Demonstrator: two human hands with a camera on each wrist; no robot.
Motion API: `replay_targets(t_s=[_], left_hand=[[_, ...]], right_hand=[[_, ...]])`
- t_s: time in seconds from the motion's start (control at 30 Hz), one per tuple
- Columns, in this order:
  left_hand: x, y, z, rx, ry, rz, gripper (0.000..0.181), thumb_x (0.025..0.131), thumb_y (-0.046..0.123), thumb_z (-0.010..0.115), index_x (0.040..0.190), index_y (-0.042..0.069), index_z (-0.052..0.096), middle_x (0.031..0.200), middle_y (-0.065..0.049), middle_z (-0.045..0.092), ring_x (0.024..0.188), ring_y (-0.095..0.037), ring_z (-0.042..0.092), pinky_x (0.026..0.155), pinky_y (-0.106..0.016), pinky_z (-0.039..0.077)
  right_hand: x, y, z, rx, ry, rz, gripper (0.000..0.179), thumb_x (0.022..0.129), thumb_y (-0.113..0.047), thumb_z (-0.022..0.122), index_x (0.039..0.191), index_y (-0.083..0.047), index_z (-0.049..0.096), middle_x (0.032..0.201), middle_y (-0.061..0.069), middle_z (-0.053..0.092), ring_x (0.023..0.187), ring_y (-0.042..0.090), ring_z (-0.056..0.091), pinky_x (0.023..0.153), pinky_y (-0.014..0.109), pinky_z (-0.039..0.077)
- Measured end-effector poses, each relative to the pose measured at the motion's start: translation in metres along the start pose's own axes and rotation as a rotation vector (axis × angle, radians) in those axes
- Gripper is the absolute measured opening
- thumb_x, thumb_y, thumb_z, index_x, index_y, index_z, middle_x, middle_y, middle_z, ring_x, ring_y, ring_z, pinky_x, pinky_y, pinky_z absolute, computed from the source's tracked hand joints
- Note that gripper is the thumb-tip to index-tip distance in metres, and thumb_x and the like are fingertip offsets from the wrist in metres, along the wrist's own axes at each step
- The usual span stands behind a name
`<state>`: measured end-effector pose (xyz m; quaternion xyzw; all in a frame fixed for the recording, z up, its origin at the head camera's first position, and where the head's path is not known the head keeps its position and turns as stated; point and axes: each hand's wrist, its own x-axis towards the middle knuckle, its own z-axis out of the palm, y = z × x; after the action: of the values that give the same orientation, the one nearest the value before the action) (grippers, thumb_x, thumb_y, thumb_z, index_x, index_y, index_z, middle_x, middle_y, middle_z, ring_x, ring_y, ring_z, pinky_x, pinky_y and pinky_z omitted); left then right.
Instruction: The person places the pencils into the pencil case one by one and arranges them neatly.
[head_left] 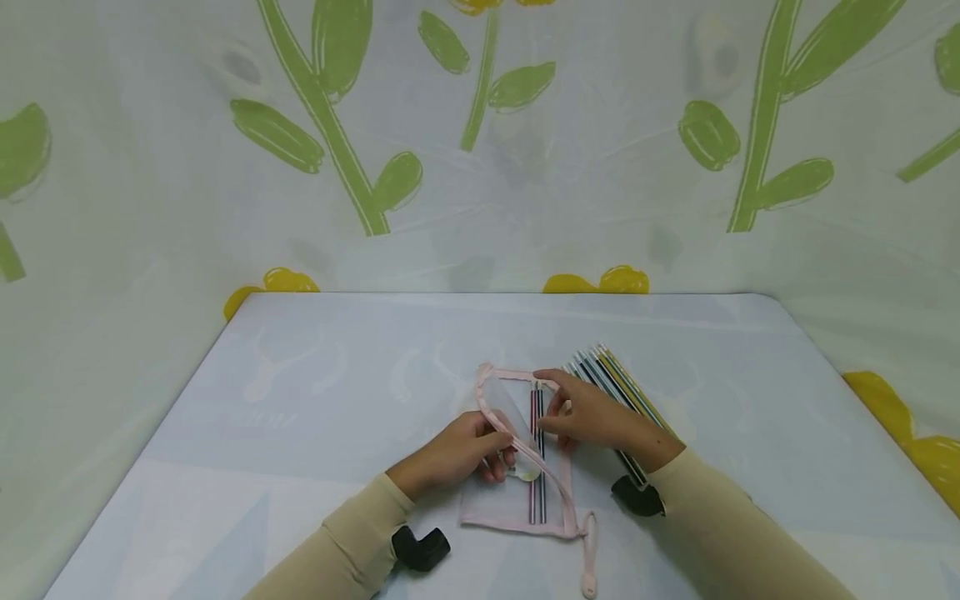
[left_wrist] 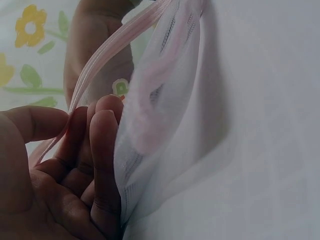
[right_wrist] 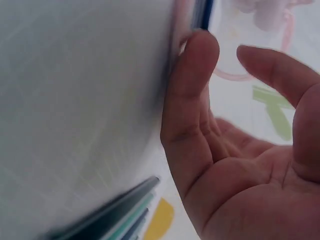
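A see-through mesh pencil pouch (head_left: 487,505) with pink trim lies on the table. My left hand (head_left: 472,446) pinches its pink edge (left_wrist: 107,55) between thumb and fingers, lifting the mouth. A few striped pencils (head_left: 542,496) lie lengthwise in the pouch. Over their upper ends is my right hand (head_left: 592,417). In the right wrist view its thumb stands apart from the fingers (right_wrist: 192,95), whose tips are near a dark blue pencil (right_wrist: 204,15). A bundle of pencils (head_left: 607,371) lies right of the pouch, partly hidden beneath the right forearm.
A pink strap (head_left: 589,550) trails from the pouch's lower right corner towards the front of the pale table (head_left: 337,400). Black wrist mounts (head_left: 420,550) sit by both sleeves. Behind the table hangs a curtain (head_left: 600,167) printed with plants.
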<state>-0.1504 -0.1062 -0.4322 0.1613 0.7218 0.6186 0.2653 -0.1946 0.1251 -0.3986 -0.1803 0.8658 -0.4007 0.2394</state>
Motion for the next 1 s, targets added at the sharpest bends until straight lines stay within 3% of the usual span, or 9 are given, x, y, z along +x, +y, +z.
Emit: replay_targets(t_s=[0.17,0.53,0.87,1.0], left_hand=[[-0.001,0.003,0.0,-0.002,-0.005,0.01,0.022,0.102,0.015,0.051,0.105,-0.005,0.061,0.084,-0.003,0.066,0.063,-0.008,0.062,0.059,-0.022,0.053],[-0.001,0.001,0.002,-0.012,0.003,-0.005,0.022,0.102,0.014,0.051,0.104,-0.005,0.062,0.081,0.002,0.064,0.062,-0.008,0.062,0.059,-0.022,0.053],[-0.001,0.0,0.001,0.007,-0.008,0.019,0.023,0.102,0.014,0.05,0.104,-0.006,0.061,0.084,-0.004,0.066,0.062,-0.008,0.062,0.059,-0.022,0.053],[0.0,0.0,0.001,0.013,0.002,0.014,0.022,0.102,0.014,0.05,0.103,-0.005,0.062,0.082,-0.001,0.065,0.062,-0.009,0.061,0.058,-0.022,0.053]], right_hand=[[-0.01,0.001,-0.005,-0.039,0.005,-0.077,0.068,0.094,-0.017,0.068,0.153,-0.011,0.034,0.099,0.009,0.061,0.068,0.015,0.065,0.062,0.031,0.054],[-0.027,-0.003,-0.016,-0.177,0.174,-0.105,0.058,0.093,-0.015,0.069,0.146,-0.01,0.045,0.095,0.003,0.062,0.072,0.012,0.062,0.058,0.026,0.05],[-0.03,0.005,-0.026,-0.205,0.231,-0.147,0.047,0.099,-0.006,0.058,0.144,-0.004,0.047,0.104,0.013,0.066,0.079,0.015,0.065,0.062,0.025,0.053],[-0.028,0.009,-0.027,-0.215,0.249,-0.153,0.044,0.099,-0.005,0.056,0.143,-0.004,0.048,0.105,0.015,0.065,0.078,0.016,0.065,0.061,0.025,0.053]])
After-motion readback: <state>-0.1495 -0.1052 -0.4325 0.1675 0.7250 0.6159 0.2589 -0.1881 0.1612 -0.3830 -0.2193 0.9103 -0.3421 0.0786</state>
